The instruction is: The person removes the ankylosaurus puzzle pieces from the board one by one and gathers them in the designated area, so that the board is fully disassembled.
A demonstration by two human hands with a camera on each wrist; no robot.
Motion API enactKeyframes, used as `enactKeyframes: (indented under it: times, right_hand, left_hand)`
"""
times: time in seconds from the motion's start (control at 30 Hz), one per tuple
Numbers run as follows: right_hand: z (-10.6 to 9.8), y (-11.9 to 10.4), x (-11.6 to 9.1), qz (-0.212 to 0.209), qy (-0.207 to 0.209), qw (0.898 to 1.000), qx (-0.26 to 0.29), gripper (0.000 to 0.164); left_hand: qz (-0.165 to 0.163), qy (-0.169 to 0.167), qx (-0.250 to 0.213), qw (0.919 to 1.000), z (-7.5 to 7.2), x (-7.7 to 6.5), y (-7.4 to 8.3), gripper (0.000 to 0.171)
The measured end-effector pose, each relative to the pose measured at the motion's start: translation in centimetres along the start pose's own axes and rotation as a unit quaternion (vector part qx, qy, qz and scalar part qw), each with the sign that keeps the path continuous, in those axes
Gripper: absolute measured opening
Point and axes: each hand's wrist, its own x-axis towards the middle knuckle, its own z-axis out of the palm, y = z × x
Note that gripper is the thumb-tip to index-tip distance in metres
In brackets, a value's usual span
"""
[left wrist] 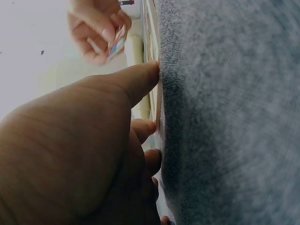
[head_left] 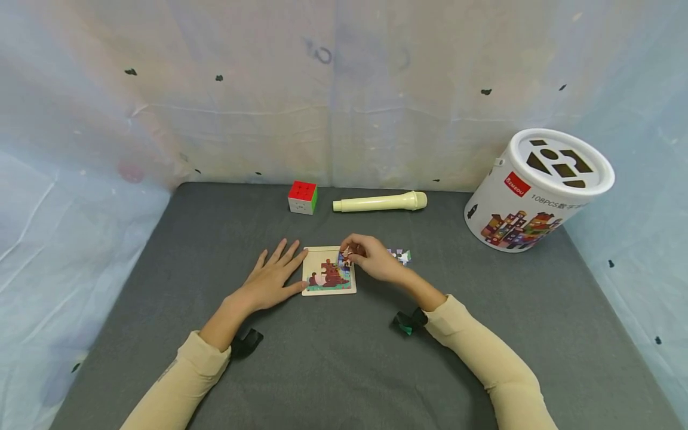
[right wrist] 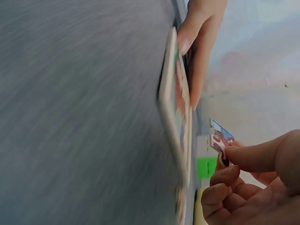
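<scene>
A wooden jigsaw board [head_left: 321, 257] lies on the dark cloth, its lower part filled with a brown, pink and green picture. My left hand [head_left: 273, 279] rests beside it with fingers spread, thumb and index fingertip at the board's left edge. Between thumb and fingers, my right hand [head_left: 373, 258] pinches a jigsaw piece [right wrist: 220, 140] printed in blue, white and brown. In the right wrist view that piece is held up above the board. More loose jigsaw pieces [head_left: 401, 257] lie just right of the right hand, partly hidden by it.
Behind the board sit a red-topped puzzle cube [head_left: 303, 197] and a pale yellow toy microphone [head_left: 380, 202]. A large white bucket [head_left: 529, 191] with shape holes in its lid stands at the back right. Plastic-sheeted walls enclose the table's back and sides.
</scene>
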Motion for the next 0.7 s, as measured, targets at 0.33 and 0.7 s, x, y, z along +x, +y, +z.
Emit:
enactKeyframes:
  times: [0.33,0.7]
  right_hand:
    - [-1.6,1.3,-3.1,0.012,0.009,0.999,-0.05,0.016]
    - [-0.8,1.9,-3.7,0.012,0.025,0.997,-0.076,0.014]
  left_hand:
    - [0.004,0.006,-0.013,0.9999,-0.1,-0.2,0.1,0.079]
    - [0.002,0.004,-0.012,0.9999,-0.4,0.0,0.4,0.078]
